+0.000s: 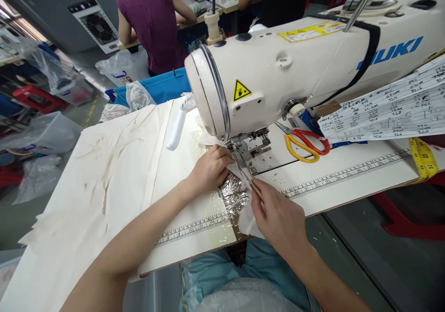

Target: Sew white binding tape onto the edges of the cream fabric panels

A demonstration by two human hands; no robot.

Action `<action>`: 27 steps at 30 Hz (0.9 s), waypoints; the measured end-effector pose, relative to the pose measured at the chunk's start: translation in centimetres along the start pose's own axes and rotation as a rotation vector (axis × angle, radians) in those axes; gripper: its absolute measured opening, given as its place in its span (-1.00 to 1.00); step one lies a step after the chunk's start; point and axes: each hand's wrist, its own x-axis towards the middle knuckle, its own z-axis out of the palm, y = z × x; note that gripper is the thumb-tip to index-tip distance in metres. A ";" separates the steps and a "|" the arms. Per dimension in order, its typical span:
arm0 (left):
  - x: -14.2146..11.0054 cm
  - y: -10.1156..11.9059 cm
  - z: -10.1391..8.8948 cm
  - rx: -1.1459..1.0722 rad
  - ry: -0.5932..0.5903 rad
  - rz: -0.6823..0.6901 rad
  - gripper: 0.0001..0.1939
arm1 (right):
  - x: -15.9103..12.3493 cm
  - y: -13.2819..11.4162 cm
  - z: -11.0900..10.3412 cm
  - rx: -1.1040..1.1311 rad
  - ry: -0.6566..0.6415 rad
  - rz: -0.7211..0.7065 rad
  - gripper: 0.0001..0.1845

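A white sewing machine (257,80) stands over the table with its needle area low in the middle. Just left of the presser foot, my left hand (212,166) has its fingers curled together on a piece of white fabric (247,219). My right hand (280,214) grips a pair of tweezers (255,187), whose thin tips point up and left toward the needle, close to my left fingertips. The fabric runs under the tweezers and hangs over the front edge by my right hand. Shiny clear tape covers the table below the needle.
Red-and-yellow scissors (304,145) lie right of the needle plate. Handwritten paper sheets (385,103) and a yellow tape measure (423,158) are farther right. Pale fabric layers (114,163) cover the left side, beside a white strip-shaped object (176,129). Other people sit behind the machine.
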 end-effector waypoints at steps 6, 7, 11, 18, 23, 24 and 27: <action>0.0 0.9 -1.2 0.029 -0.142 -0.058 -0.59 | -5.2 -0.5 -5.0 0.720 -0.304 0.324 -0.86; 0.1 1.3 -1.2 0.046 -0.159 -0.074 -0.60 | -5.9 -0.7 -5.6 0.812 -0.325 0.425 -0.84; 0.4 3.1 -0.8 0.126 -0.196 -0.157 -0.67 | -7.5 -1.2 -6.0 1.250 -0.464 0.859 -0.71; -0.8 5.0 0.1 0.239 -0.152 -0.150 -0.63 | -9.2 1.3 -5.5 1.070 -0.446 0.937 -0.62; -1.5 4.9 0.7 0.289 -0.163 -0.114 -0.59 | -9.8 3.1 -6.3 0.833 -0.511 0.758 -0.64; -1.5 4.8 0.7 0.286 -0.160 -0.116 -0.59 | -9.7 3.1 -6.4 0.816 -0.500 0.748 -0.65; -1.6 4.8 0.5 0.248 -0.142 -0.127 -0.59 | -9.6 2.6 -6.3 0.795 -0.421 0.758 -0.65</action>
